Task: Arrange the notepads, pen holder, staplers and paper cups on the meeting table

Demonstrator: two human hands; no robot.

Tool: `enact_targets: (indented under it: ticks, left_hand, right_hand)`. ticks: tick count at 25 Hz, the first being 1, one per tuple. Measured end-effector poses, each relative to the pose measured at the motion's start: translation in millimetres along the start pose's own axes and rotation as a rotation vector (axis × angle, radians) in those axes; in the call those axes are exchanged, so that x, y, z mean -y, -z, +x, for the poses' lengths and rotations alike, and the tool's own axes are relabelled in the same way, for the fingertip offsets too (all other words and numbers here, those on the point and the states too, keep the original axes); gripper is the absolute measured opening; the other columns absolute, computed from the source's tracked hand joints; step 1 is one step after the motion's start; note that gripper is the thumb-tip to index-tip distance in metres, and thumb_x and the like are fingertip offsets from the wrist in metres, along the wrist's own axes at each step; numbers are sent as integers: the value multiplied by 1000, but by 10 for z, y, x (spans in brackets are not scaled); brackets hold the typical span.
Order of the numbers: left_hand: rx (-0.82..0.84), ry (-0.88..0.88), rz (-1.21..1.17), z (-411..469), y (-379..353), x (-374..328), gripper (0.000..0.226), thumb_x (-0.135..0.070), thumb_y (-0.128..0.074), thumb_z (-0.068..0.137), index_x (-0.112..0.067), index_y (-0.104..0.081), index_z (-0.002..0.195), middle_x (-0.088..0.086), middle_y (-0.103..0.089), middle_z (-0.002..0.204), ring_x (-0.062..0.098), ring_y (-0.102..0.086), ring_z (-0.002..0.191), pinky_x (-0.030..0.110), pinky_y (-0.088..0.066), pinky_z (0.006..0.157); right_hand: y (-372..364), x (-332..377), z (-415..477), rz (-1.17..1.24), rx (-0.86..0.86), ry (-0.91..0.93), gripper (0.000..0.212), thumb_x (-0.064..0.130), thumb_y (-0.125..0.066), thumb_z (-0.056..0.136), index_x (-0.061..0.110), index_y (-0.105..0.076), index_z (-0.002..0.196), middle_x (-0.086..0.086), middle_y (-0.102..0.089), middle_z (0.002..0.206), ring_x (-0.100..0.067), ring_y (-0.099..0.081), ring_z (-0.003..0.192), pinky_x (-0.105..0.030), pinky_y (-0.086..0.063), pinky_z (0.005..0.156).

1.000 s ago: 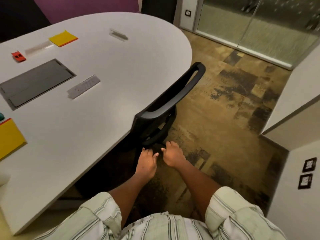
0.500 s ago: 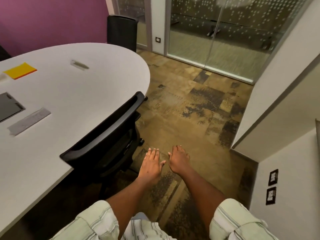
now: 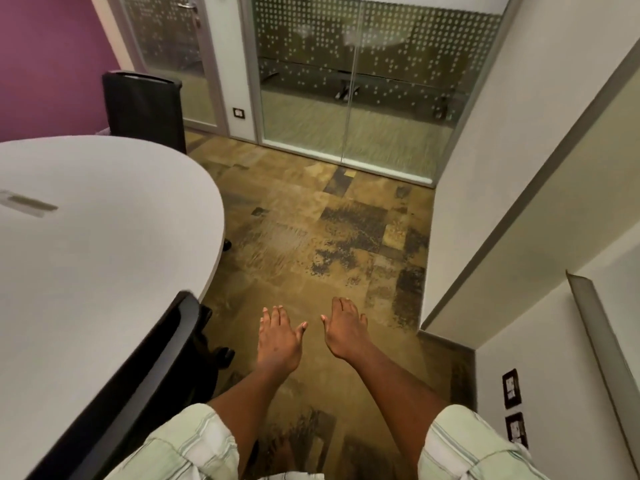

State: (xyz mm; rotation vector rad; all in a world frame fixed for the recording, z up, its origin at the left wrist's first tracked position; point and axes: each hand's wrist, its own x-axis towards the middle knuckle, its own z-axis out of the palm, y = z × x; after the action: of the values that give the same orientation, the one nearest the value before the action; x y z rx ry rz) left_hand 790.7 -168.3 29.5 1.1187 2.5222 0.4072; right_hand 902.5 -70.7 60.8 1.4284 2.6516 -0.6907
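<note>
The rounded end of the white meeting table (image 3: 104, 258) fills the left of the head view. No notepad, pen holder, stapler or paper cup shows on the part I see. My left hand (image 3: 278, 336) and my right hand (image 3: 344, 327) hang side by side over the carpet, to the right of the table. Both are palm down with fingers spread and hold nothing. A small clear flat object (image 3: 27, 202) lies on the table near the left edge of the view.
A black office chair (image 3: 149, 379) is tucked against the table's near edge, just left of my left hand. Another black chair (image 3: 145, 109) stands at the far end. Frosted glass doors (image 3: 346, 98) close the room ahead. A white wall with sockets (image 3: 510, 388) runs along the right.
My view has swung right, away from the table top; the yellow notepads, red stapler and grey panel have left the frame. My hands have come off the chair back and spread apart.
</note>
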Motion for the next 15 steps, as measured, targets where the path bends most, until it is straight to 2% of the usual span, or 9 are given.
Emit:
enact_targets:
  ticks: [3, 8, 15]
  left_hand:
    - [-51, -75, 40, 655, 208, -149, 77, -57, -22, 96, -4, -10, 150, 13, -13, 158, 29, -1, 148, 39, -6, 121]
    - [-44, -86, 95, 1638, 447, -339, 74, -55, -17, 97, -4, -6, 150, 13, -9, 159, 29, 0, 148, 39, -5, 122]
    - [-55, -21, 127, 3064, 543, -558, 73, -54, -18, 97, -5, -5, 150, 11, -9, 159, 28, 1, 148, 37, -6, 121]
  right_hand:
    - [214, 119, 591, 13, -40, -15, 54, 39, -33, 101, 12, -21, 147, -9, -23, 155, -25, -17, 144, -54, -19, 114]
    - [515, 279, 1556, 34, -62, 0, 57, 40, -32, 101, 11, -19, 149, -10, -20, 157, -26, -14, 146, -54, -17, 114]
    - [803, 297, 3112, 33, -34, 102, 56, 40, -34, 101, 11, -23, 147, -11, -25, 154, -27, -18, 145, -54, -20, 114]
